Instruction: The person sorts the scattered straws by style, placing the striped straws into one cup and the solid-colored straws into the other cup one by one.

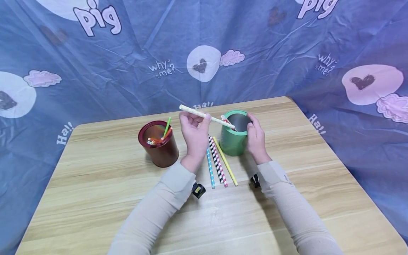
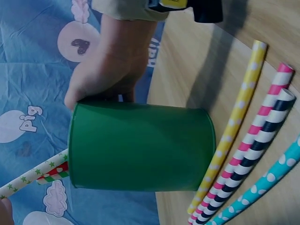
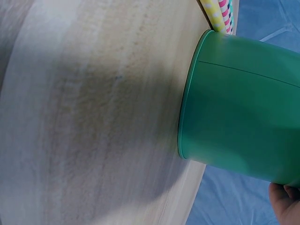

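Observation:
My left hand (image 1: 196, 136) pinches a white paper straw with green stars (image 1: 194, 111). The straw slants down to the right, its lower end inside the mouth of a green can (image 1: 233, 143). On the can's right side, my right hand (image 1: 256, 138) grips it at the rim. More straws, one of them red with white dots (image 2: 58, 171), lean inside the can at its left rim. Left of the can lie a yellow dotted straw (image 1: 225, 161), pink-striped and black-striped straws, and a blue dotted straw (image 1: 210, 170). In the right wrist view only some right fingers (image 3: 283, 199) show.
A dark red can (image 1: 162, 154) stands to the left, holding a green straw (image 1: 167, 126), an orange one and several others. The wooden table (image 1: 95, 184) meets a blue printed cloth (image 1: 127, 71) at its back and sides.

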Tool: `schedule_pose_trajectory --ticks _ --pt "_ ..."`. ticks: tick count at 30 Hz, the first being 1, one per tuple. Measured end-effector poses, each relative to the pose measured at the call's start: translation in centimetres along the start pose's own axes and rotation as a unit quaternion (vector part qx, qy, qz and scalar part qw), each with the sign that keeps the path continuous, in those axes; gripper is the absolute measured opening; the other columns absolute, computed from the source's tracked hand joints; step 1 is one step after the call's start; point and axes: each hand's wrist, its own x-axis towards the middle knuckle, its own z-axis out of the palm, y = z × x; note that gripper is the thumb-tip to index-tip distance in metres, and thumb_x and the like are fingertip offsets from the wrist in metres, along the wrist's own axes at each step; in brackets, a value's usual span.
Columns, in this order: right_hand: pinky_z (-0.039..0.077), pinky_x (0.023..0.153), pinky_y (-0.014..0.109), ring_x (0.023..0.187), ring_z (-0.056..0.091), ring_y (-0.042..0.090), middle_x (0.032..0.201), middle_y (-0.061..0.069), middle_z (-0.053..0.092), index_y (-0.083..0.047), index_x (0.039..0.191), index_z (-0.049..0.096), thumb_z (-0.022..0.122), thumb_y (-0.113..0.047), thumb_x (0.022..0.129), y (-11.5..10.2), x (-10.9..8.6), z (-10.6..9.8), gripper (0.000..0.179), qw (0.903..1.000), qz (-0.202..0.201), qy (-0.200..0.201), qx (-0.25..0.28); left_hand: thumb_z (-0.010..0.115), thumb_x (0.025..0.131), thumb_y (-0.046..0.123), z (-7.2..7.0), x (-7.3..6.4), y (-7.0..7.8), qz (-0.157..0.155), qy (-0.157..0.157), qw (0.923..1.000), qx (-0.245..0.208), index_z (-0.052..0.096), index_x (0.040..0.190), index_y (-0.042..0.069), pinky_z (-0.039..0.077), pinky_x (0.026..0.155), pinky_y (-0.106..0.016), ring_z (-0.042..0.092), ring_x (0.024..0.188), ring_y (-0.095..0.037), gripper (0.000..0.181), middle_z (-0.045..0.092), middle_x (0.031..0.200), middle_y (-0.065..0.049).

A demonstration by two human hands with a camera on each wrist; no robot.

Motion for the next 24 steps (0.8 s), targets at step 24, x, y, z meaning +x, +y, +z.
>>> schedule_pose_trajectory --ticks 24 --pt "0.025 0.111 0.036 0.133 0.034 0.025 0.14 0.017 0.043 0.002 0.135 0.043 0.031 -0.015 0.097 0.2 0.0 0.1 0.043 0.9999 -0.008 0.008 -0.002 0.059 0.083 -0.007 0.4 -1.7 -1.2 -0.017 -0.085 0.9955 0.037 0.047 0.109 -0.007 0.055 0.07 -0.028 0.057 0.087 -0.008 0.029 0.054 0.097 -0.024"
